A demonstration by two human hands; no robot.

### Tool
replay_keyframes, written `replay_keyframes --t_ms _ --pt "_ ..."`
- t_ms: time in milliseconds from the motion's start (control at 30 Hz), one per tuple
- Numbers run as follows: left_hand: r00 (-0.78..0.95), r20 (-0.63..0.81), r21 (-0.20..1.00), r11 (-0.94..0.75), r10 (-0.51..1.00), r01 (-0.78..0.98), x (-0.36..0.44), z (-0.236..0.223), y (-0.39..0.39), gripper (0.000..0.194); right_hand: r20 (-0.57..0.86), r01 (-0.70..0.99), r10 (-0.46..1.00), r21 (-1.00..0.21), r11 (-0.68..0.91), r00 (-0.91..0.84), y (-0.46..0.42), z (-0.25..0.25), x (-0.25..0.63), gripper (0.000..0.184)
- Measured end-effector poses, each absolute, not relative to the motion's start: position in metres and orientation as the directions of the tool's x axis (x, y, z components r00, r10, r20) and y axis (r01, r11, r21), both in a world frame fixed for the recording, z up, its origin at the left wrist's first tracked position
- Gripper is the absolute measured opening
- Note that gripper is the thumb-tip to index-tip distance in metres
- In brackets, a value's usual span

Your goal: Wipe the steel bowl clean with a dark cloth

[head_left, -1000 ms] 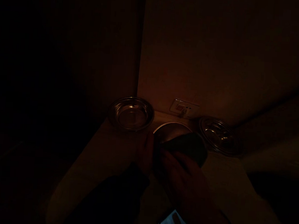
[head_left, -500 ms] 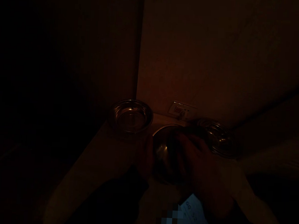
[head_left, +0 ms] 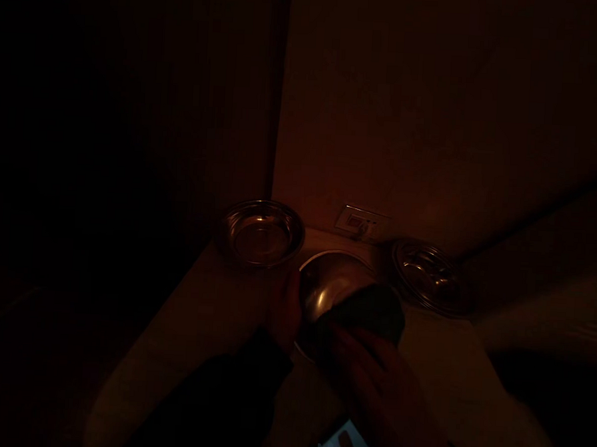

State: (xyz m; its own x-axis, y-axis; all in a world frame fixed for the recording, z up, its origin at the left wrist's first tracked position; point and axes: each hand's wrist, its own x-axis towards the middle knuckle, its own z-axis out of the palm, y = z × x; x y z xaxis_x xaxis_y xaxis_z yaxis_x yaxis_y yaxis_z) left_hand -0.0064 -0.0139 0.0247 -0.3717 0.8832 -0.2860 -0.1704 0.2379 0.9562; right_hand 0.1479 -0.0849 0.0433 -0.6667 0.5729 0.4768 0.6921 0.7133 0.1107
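A shiny round metal bowl point(head_left: 328, 282) is in front of me, what looks like its curved outside towards me. My left hand point(head_left: 284, 313) grips its left rim, though the fingers behind it are hidden. Over the bowl's lower right lies a dark cloth point(head_left: 377, 309), bunched under my right hand point(head_left: 375, 377). The right fingers are bent and press the cloth against the metal. Dim light hides the finer details of both hands.
A wide metal bowl point(head_left: 262, 238) stands at the back left of the pale tabletop point(head_left: 188, 318). Several stacked metal dishes point(head_left: 428, 277) sit at the back right. A wall socket point(head_left: 361, 221) is behind. A lit phone screen point(head_left: 349, 446) shows near the front edge.
My right hand has moved down and towards me over the bowl with the cloth, uncovering the bowl's upper part and the dishes at right. The left hand stays at the rim.
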Motion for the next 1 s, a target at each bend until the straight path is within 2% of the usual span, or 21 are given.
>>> replay_keyframes --t_ms 133,267,333,433,633,767,867,1000 --pt "-0.383 -0.254 0.966 0.212 0.888 -0.148 -0.006 0.024 -0.014 0.035 0.537 0.809 0.673 0.029 0.587 -0.508 -0.083 0.056 0.189 0.027" --pt "-0.383 -0.236 0.969 0.188 0.893 -0.159 -0.005 0.020 -0.015 0.033 0.595 0.908 0.692 0.187 0.375 -0.408 -0.078 0.077 0.221 0.035" --pt "-0.376 -0.231 0.971 0.185 0.897 -0.154 -0.004 0.017 -0.015 0.033 0.601 0.911 0.685 0.270 0.312 -0.413 -0.075 0.079 0.220 0.035" --pt "-0.376 -0.237 0.971 0.205 0.896 -0.123 -0.003 0.014 -0.014 0.034 0.526 0.858 0.679 0.352 0.375 -0.513 -0.074 0.065 0.200 0.031" --pt "-0.369 -0.276 0.961 0.263 0.887 -0.086 -0.007 0.014 -0.012 0.036 0.534 0.827 0.650 0.193 0.529 -0.540 -0.088 0.035 0.165 0.027" --pt "-0.337 -0.280 0.960 0.258 0.899 -0.107 -0.007 0.017 -0.013 0.039 0.491 0.786 0.640 0.169 0.595 -0.590 -0.095 0.036 0.164 0.030" --pt "-0.297 -0.296 0.950 0.249 0.908 -0.187 -0.006 0.015 -0.014 0.043 0.483 0.779 0.639 0.167 0.604 -0.599 -0.091 0.039 0.163 0.029" --pt "-0.312 -0.275 0.961 0.245 0.910 -0.131 -0.006 0.013 -0.013 0.035 0.493 0.792 0.657 0.115 0.600 -0.570 -0.079 0.042 0.156 0.030"
